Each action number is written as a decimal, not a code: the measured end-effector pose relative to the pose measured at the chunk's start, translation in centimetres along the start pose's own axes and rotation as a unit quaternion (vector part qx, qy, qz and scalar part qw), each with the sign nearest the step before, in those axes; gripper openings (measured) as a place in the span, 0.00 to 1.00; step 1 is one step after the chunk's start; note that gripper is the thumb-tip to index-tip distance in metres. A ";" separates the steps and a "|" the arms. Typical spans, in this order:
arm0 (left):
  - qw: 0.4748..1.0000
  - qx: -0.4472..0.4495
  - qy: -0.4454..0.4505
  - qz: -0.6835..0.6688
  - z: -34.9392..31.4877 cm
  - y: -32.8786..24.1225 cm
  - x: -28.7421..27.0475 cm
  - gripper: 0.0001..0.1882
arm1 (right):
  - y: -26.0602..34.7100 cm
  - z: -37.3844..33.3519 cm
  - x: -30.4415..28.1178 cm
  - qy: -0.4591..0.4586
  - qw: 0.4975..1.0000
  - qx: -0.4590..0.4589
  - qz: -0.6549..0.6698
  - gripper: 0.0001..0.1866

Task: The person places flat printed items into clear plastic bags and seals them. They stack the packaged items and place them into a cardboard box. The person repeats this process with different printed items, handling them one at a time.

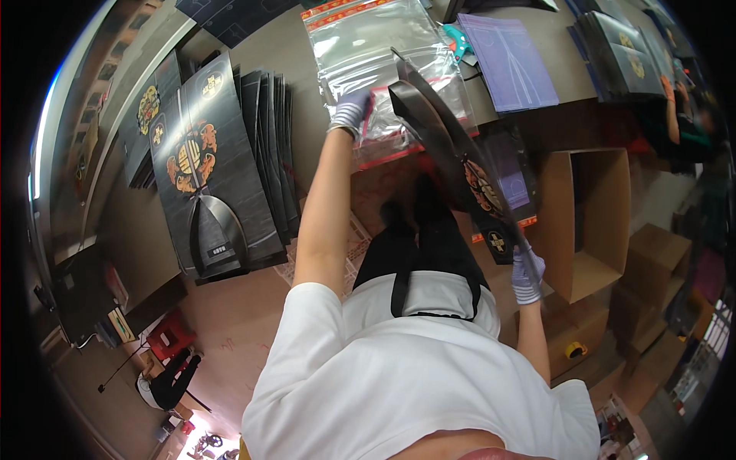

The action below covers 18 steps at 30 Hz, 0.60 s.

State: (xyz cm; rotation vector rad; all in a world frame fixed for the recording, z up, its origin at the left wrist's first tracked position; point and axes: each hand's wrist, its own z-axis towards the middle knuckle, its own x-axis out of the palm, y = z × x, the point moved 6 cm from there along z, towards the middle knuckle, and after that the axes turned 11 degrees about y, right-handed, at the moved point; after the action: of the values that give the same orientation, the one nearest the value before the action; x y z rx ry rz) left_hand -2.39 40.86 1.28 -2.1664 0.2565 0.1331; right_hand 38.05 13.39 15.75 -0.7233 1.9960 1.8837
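Note:
My right hand [527, 265], in a pale purple glove with a striped cuff, is closed on the bottom end of a black paper gift bag [481, 188]. The bag is held edge-on, tilted, with a gold and orange emblem on its side. Its dark ribbon handles [422, 107] reach over the table. My left hand [352, 110], gloved the same way, lies at the left edge of a stack of clear plastic bags [391, 46] with red trim; its fingers are blurred, so I cannot tell whether they grip the plastic.
Several black gift bags [207, 161] stand stacked on the left of the table. Flat purple printed sheets [510, 65] lie right of the plastic, beside a teal tool [458, 42]. An open cardboard box [548, 222] stands at my right. A co-worker's hand [669, 90] shows far right.

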 end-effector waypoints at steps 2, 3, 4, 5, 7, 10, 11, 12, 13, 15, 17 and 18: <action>0.980 0.075 0.014 -0.183 -2.1 -2.2 -1.8 0.11 | -1.5 -0.8 -0.8 0.006 0.990 0.109 -0.087 0.15; 0.976 0.136 -0.023 -0.169 -3.7 -4.7 -2.8 0.10 | -2.1 -1.2 -1.3 0.005 0.978 0.163 -0.128 0.15; 0.966 0.194 -0.066 -0.155 -5.6 -6.7 -3.9 0.08 | -2.5 -1.3 -1.7 0.006 0.981 0.161 -0.111 0.16; 0.962 0.230 -0.079 -0.124 -7.4 -8.5 -4.1 0.08 | -3.1 -1.4 -2.4 0.005 0.983 0.160 -0.093 0.16; 0.955 0.281 -0.069 -0.062 -10.0 -10.3 -3.8 0.07 | -2.1 -1.1 -4.4 -0.080 0.992 0.091 0.025 0.16; 0.961 0.263 -0.080 -0.017 -10.1 -7.9 -2.8 0.09 | -1.3 -2.5 -10.1 -0.074 0.938 0.171 0.293 0.22; 0.961 0.260 -0.079 0.048 -10.6 -7.9 -2.3 0.10 | -0.8 -2.9 -11.7 -0.097 0.914 0.139 0.369 0.25; 0.957 0.263 -0.095 0.079 -11.1 -7.5 -2.0 0.10 | -3.3 -5.0 -14.1 -0.065 0.917 0.179 0.351 0.27; 0.955 0.265 -0.095 0.090 -11.6 -7.1 -1.6 0.10 | -2.1 -5.1 -14.1 -0.015 0.905 0.196 0.376 0.28; 0.951 0.270 -0.089 0.120 -11.7 -6.7 -0.6 0.10 | -0.7 -5.5 -13.2 0.036 0.892 0.221 0.393 0.28; 0.945 0.275 -0.082 0.159 -11.9 -6.2 0.1 0.08 | -0.3 -5.1 -9.8 0.059 0.883 0.251 0.391 0.30; 0.930 0.301 -0.077 0.198 -12.3 -6.6 0.7 0.08 | 0.1 -4.4 -7.5 0.071 0.879 0.261 0.393 0.29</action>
State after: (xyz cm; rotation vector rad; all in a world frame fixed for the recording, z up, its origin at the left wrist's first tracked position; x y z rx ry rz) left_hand -0.18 34.27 13.44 -1.4657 0.5633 0.3966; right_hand 44.72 10.17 20.28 0.1516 3.0129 1.4766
